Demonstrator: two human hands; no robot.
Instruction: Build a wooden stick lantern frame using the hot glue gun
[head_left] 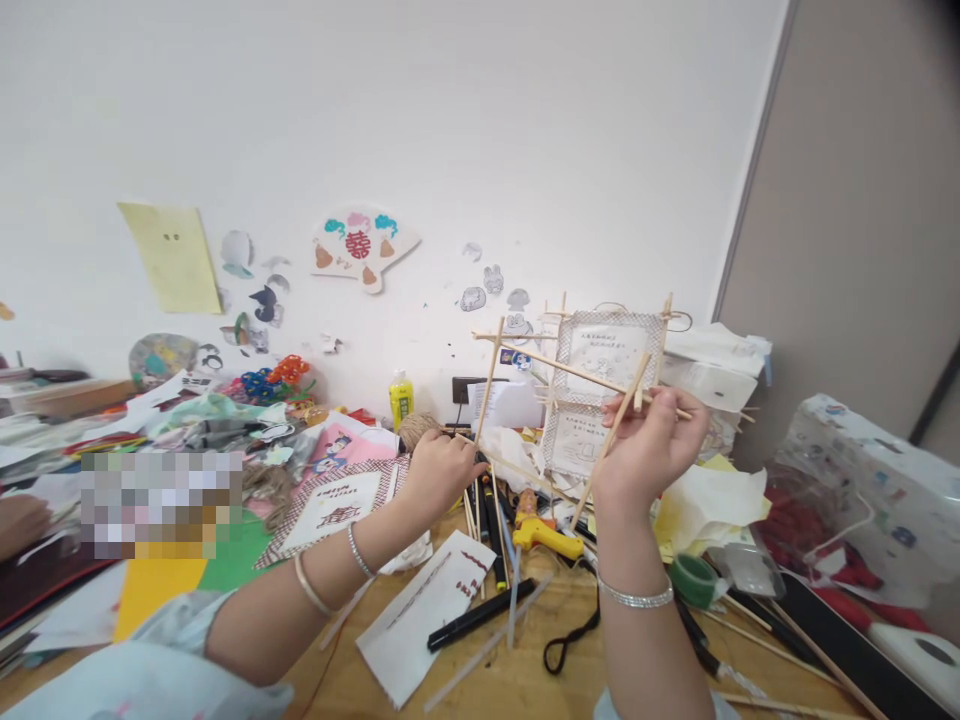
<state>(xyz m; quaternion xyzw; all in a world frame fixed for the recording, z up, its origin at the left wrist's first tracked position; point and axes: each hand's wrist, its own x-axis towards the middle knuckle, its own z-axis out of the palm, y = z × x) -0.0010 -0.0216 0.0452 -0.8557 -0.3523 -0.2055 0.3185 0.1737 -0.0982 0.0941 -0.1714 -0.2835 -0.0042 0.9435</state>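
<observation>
Both hands hold up a square frame of thin wooden sticks (562, 364), whose ends cross past one another at the corners. My left hand (444, 472) is closed at its lower left corner, beside the upright stick. Opposite it, my right hand (660, 440) pinches the frame near the upper right corner, fingers bent around the sticks. A yellow and orange hot glue gun (551, 538) lies on the table below the frame. In front of it are a black marker (480, 615), a translucent glue stick (514, 597) and a white paper strip with red writing (427, 615).
Behind my hands stands a finished stick-framed hanging with white panels (611, 350). A yellow bottle (401, 398) and a twine ball (420, 428) are near the wall. Green tape (694, 580) and a clear plastic bag (847, 490) lie right. Another person's hand (22, 525) shows far left.
</observation>
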